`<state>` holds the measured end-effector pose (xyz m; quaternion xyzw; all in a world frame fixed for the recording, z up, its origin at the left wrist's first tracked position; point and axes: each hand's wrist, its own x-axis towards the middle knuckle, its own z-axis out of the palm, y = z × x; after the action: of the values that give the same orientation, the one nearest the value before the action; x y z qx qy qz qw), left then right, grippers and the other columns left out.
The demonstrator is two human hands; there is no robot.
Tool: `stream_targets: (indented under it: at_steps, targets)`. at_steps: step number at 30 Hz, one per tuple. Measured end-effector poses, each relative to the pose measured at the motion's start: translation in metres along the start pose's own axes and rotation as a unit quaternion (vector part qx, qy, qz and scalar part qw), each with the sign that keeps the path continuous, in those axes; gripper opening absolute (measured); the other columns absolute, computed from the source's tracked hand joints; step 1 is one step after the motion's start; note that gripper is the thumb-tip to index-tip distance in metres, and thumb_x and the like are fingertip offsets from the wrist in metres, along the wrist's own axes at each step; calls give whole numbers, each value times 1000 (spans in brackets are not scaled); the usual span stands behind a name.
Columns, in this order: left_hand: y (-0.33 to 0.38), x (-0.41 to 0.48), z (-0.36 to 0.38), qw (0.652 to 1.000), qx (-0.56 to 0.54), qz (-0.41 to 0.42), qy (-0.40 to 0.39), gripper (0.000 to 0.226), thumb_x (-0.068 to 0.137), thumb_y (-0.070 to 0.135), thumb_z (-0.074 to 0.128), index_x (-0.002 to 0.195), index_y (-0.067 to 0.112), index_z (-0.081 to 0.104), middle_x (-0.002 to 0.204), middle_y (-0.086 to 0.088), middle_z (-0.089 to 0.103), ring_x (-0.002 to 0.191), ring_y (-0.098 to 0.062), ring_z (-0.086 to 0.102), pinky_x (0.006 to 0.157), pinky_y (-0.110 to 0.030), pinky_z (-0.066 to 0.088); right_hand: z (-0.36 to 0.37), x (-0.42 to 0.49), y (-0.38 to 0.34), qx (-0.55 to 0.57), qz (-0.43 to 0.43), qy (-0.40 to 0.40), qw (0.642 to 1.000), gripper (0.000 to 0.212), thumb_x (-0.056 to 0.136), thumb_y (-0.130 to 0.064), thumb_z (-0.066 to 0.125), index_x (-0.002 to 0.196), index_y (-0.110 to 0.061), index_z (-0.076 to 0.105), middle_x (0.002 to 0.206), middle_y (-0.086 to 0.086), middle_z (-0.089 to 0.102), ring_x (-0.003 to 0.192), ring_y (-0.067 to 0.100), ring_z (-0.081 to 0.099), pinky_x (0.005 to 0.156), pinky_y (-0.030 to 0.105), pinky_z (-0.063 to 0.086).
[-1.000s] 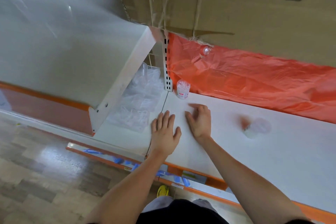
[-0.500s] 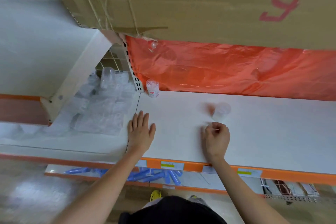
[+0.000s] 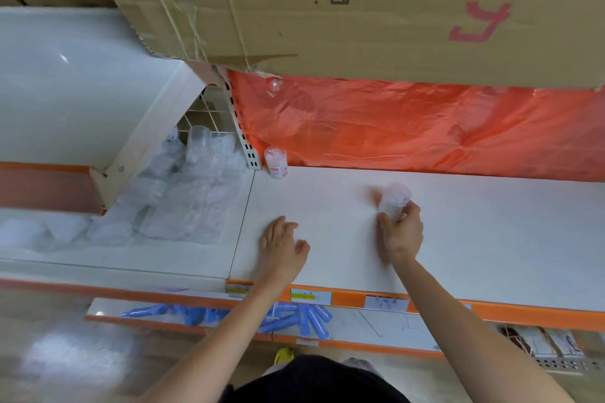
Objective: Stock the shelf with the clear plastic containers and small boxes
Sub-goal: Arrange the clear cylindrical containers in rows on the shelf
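A small clear plastic container [image 3: 394,198] with a round lid stands blurred on the white shelf [image 3: 474,239], and my right hand [image 3: 401,232] grips it from the near side. Left of it, my left hand [image 3: 283,244] rests on the shelf with loosely curled fingers and holds nothing. A second clear container [image 3: 276,162] with a red label stands at the shelf's back left corner. Several clear plastic containers and bags [image 3: 183,199] are heaped on the neighbouring shelf section to the left.
A big cardboard box [image 3: 360,10] overhangs the shelf from above. Orange plastic sheeting [image 3: 425,131] covers the back wall. A slotted upright [image 3: 242,131] divides the two shelf sections. Blue tubes [image 3: 294,321] lie on the lower shelf beneath the orange price rail [image 3: 523,314].
My right hand moved right and forward and took hold of the clear container. My left hand stayed on the shelf, its fingers now curling slightly. The camera turned right.
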<state>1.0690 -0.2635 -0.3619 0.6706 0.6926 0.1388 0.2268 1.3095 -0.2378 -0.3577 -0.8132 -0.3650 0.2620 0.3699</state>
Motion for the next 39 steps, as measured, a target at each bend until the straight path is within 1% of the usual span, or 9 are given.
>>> stream_targets:
  at_steps: [6,10,16,19,22,26,31,35,39]
  targets:
    - [5,-4,-6,997,-73,3,7,27,92,22,56,117,22,64,134,3,54,136,-15,37,115,-34,23,2,-14,1,28,-30,-21,999,58,78,-36,79,124,-13,54,110,8,67,98,28,64,86,40,52]
    - [14,-5,-7,992,-124,2,-2,22,90,18,59,110,21,68,119,6,63,120,-11,51,108,-28,33,9,-41,-13,39,-36,-61,997,55,78,-38,80,123,-13,60,103,3,66,90,20,61,79,28,45]
    - [30,-9,-17,940,-332,-74,-28,20,96,14,57,115,13,65,102,0,66,88,-4,59,75,-4,42,16,-86,-23,32,-27,-106,993,53,74,-46,79,117,-17,68,98,-1,68,88,15,63,75,26,46]
    - [34,-12,-16,917,-386,-93,-42,23,98,21,56,119,14,63,109,-4,69,96,-12,65,77,-13,45,16,-102,-26,21,-44,-134,990,52,75,-44,80,118,-18,68,98,0,67,88,15,63,76,26,46]
    - [41,-19,-13,888,-443,-115,-51,15,99,27,55,111,22,62,99,-3,68,88,-14,63,75,-22,50,15,-108,-30,33,-62,-157,985,51,75,-40,81,119,-18,68,98,1,65,84,13,62,71,21,45]
    - [40,-25,-15,853,-499,-148,-29,22,99,31,54,117,21,62,104,-3,67,88,-11,63,75,-22,54,15,-110,-30,120,-44,-194,973,35,79,-30,81,111,-25,66,97,0,63,82,8,60,68,9,44]
    - [38,-26,-21,825,-536,-172,-45,27,98,35,55,122,24,58,113,-1,67,101,-20,67,83,-29,54,10,-115,-26,273,-4,-261,926,24,93,-22,67,116,-25,67,92,-6,72,86,5,62,78,19,47]
    - [38,-28,-22,821,-541,-177,-48,28,96,36,57,122,25,58,117,-2,67,102,-20,66,86,-32,53,7,-115,-23,314,45,-308,897,26,99,-21,57,124,-24,64,106,4,74,96,12,65,80,23,48]
    - [38,-30,-23,823,-534,-186,-56,22,97,38,55,117,29,60,118,1,66,102,-17,66,86,-30,53,3,-116,-23,331,49,-344,877,26,97,-20,61,122,-16,68,109,8,73,97,18,67,81,23,51]
